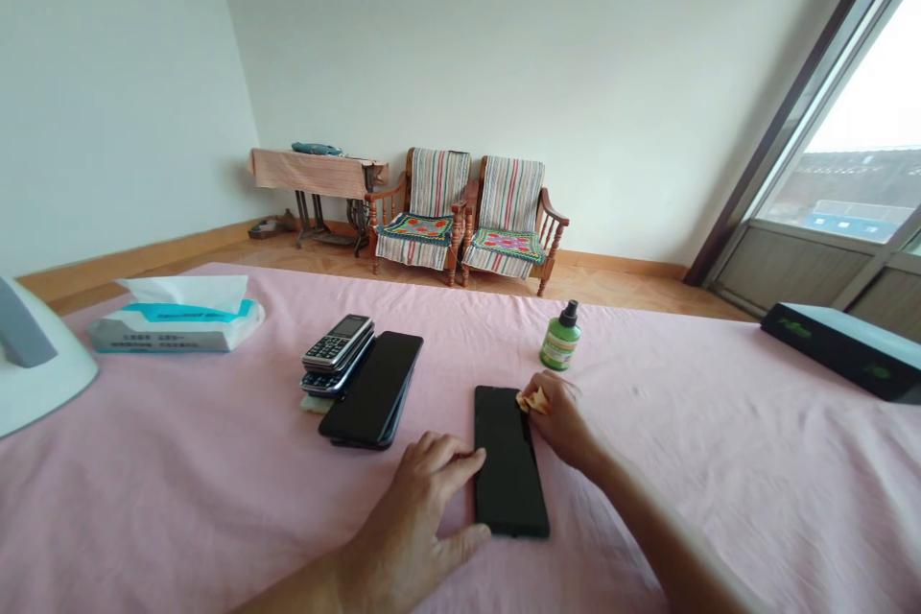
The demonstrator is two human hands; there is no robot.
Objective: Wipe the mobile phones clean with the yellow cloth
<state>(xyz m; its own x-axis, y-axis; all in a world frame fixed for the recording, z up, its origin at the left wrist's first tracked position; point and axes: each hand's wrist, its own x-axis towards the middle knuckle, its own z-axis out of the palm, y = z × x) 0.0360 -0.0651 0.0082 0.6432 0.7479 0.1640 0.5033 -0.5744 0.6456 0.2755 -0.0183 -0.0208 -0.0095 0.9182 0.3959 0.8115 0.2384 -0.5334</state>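
Note:
A black smartphone (507, 470) lies screen up on the pink cloth. My left hand (421, 504) rests at its left edge, fingers apart, with the thumb and a fingertip touching the phone. In my right hand (565, 413) is a crumpled yellowish cloth (533, 400), pinched against the phone's upper right edge. Just beyond that hand stands a green spray bottle (560, 338) with a black top. To the left, a stack of keypad phones (340, 345) sits beside and against another black smartphone (374, 384), which lies on top of at least one more phone.
A tissue pack (179, 321) lies at the far left, near a white and grey object (35, 355) cut by the frame. At the right edge is a black box (838, 345). Beyond the pink-covered surface (237, 460) stand two wooden chairs (460, 211) and a cloth-covered table (309, 173).

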